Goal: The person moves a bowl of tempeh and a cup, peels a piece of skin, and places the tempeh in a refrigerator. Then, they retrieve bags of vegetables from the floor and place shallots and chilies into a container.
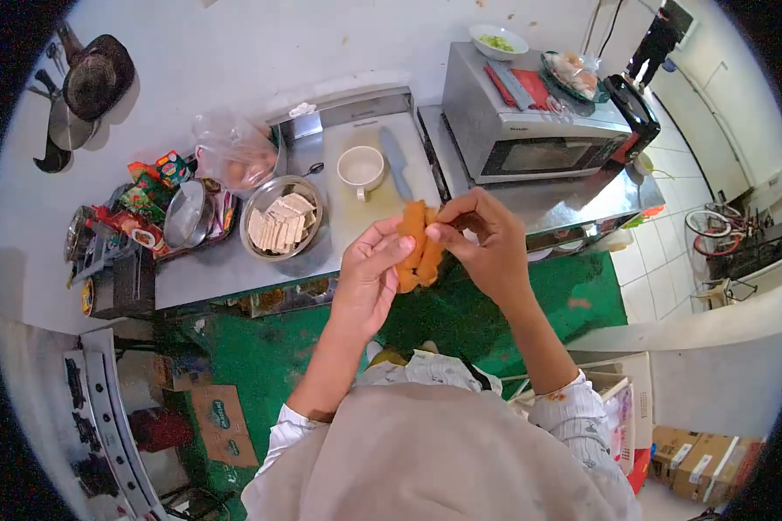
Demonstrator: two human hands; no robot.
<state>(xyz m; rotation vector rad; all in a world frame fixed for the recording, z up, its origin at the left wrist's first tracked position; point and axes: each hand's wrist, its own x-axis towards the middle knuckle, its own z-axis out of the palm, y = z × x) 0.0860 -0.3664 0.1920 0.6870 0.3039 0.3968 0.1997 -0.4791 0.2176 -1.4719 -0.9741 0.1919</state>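
- Left hand (372, 265): thumb and fingers clamped on an orange folded item (415, 247), thumb pressed to its front; what it is made of cannot be told.
- Right hand (482, 239): thumb and bent index finger pinched together on the item's upper edge, on the side away from the left hand.
- The orange folded item is held up between both hands, in front of the worktop's near edge, with its length running roughly away from the person.
- Just beyond the hands, a pale cutting board (343, 204) bears a white mug (361, 167), its handle toward the person, and a knife (394, 161) to the right of the mug.
- Left of the board, a round metal bowl (320, 227) holds pale rectangular slices (280, 222); a spoon (315, 168) lies just beyond it.
- Beyond that bowl to the left, a clear plastic bag (235, 152) holds rounded brownish things.
- To the right stands a microwave (543, 143), with a white bowl (499, 41) of chopped greens on top.
- At the far right, a person (656, 43) in dark clothes stands by a doorway.
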